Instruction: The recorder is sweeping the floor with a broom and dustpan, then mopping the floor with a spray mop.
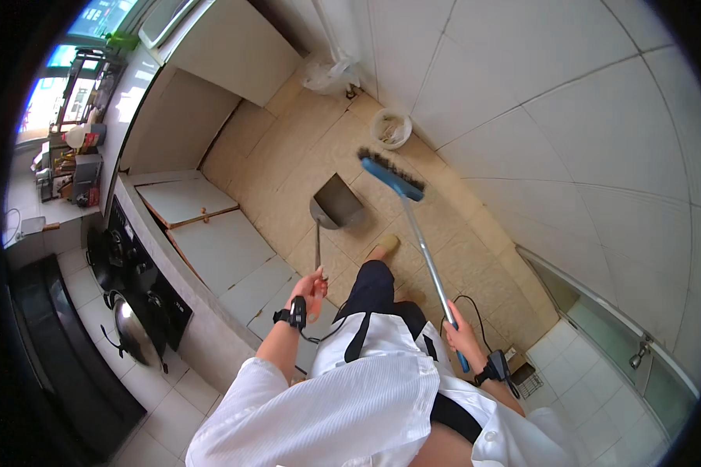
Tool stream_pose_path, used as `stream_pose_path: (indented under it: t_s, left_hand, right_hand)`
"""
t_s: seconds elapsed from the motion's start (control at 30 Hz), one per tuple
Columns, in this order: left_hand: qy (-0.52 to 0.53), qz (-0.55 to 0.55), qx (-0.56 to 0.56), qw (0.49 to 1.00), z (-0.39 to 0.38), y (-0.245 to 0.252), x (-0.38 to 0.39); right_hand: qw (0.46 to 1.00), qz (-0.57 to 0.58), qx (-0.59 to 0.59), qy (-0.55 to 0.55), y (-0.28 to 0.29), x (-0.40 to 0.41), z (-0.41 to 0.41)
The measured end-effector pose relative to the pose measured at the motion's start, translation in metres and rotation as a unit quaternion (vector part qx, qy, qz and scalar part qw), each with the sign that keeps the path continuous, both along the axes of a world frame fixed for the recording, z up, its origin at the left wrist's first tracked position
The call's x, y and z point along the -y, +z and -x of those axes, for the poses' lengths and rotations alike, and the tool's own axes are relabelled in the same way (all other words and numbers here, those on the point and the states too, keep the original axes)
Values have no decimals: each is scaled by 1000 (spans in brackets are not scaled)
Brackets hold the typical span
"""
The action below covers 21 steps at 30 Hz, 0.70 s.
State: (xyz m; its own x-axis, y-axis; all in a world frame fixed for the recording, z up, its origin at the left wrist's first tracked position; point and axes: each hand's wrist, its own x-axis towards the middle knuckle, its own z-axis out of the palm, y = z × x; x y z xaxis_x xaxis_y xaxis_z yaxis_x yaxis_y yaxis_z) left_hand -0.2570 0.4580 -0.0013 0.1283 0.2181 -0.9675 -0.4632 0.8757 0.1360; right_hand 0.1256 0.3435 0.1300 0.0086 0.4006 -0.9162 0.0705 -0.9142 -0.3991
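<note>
My left hand (311,290) is closed around the handle of a long-handled metal dustpan (339,201). The pan hangs in front of me over the beige tiled floor, or rests on it; I cannot tell which. In my right hand (462,335) is the silver pole of a broom (425,251), gripped near its blue lower end. The broom's blue head (382,175) points away from me, its dark bristles turned toward the wall side. A small white bin (391,129) holding some refuse stands just beyond the bristles.
White cabinet doors (222,245) and a counter with a black gas stove (146,274) and a lidded wok (134,330) line the left. A tiled wall (502,134) bounds the right, with a glass door (607,333) nearer me. A plastic bag (330,76) hangs at the far corner.
</note>
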Motion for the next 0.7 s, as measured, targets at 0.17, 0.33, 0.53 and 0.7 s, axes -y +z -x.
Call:
stream_pose_path:
  t_s: [0.17,0.33,0.53,0.7]
  left_hand:
    - [-159,-109,-140,971,-13,63,-3]
    - [-275,-221,-227,908,-8,29,-18]
    - [-431,-265,-318,802,-20,4,-65]
    - [-497,-285,-387,723,-41,-11,-83]
  right_hand:
    - [995,7,35,-91,2,47,-17]
    - [985,22,52,-161,-28,99,-29]
    - [954,141,15,-264,-30,132,-23]
    - [986,-1,91,-142,-69,187,-8]
